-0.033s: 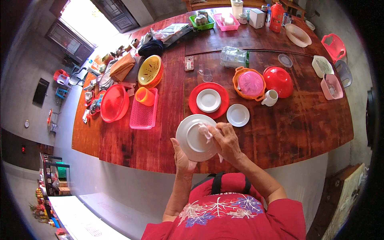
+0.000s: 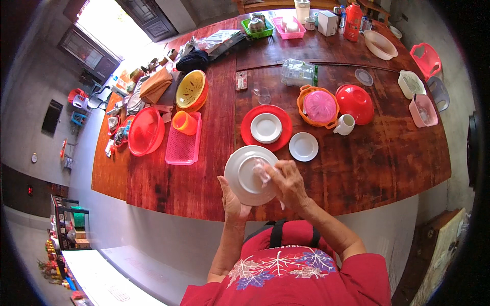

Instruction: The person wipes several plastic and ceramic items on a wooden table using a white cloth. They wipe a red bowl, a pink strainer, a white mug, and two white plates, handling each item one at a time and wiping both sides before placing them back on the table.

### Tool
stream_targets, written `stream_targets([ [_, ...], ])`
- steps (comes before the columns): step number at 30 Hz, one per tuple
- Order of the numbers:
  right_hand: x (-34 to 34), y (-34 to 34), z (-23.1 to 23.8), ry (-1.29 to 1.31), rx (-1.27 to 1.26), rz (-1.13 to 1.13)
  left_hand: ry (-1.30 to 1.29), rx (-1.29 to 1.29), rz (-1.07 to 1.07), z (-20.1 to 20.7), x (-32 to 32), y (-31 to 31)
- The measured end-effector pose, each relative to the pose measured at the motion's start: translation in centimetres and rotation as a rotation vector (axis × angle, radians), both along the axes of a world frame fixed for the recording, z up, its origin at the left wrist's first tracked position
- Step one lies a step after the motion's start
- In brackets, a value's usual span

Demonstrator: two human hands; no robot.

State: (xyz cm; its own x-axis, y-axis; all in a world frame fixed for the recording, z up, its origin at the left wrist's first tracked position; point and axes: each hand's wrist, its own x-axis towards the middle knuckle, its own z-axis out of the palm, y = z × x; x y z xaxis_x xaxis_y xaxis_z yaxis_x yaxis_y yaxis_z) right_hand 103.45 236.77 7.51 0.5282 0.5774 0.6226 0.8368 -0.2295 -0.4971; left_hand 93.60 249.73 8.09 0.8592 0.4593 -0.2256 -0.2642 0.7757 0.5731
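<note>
A white plate [image 2: 240,176], tilted with its underside ring showing, is held up near the table's front edge. My left hand [image 2: 234,201] grips it from the lower left, thumb along the rim and fingers hidden beneath. Pinched in my right hand [image 2: 290,186], a pale pinkish cloth [image 2: 262,173] presses on the middle of the plate. Just beyond lies a red plate [image 2: 248,135] carrying a small stack of white plates [image 2: 266,128]. To its right a single small white plate [image 2: 304,147] rests on the wooden table [image 2: 204,191].
Left of me are a pink basket [image 2: 181,150] with an orange cup [image 2: 185,123], a red basin [image 2: 146,131] and a yellow colander [image 2: 191,89]. On the right stand an orange basket [image 2: 306,112], a red bowl [image 2: 356,104] and a white pitcher [image 2: 345,125].
My right hand and the cloth have shifted slightly downward over the plate. The plate and my left hand look unmoved.
</note>
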Motion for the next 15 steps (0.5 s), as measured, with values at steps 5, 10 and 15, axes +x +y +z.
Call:
stream_targets([
  [5,-3.0,1.0,1.4,-0.042,0.049,0.212,-0.208,-0.253,-0.184,-2.8,-0.7,0.4],
  [10,-1.3,4.0,2.3,-0.03,0.004,0.213,0.128,-0.099,-0.048,-1.3,-0.1,-1.8],
  [15,2.9,3.9,1.7,0.024,-0.038,0.031,0.04,-0.053,-0.036,-2.2,-0.2,-1.0],
])
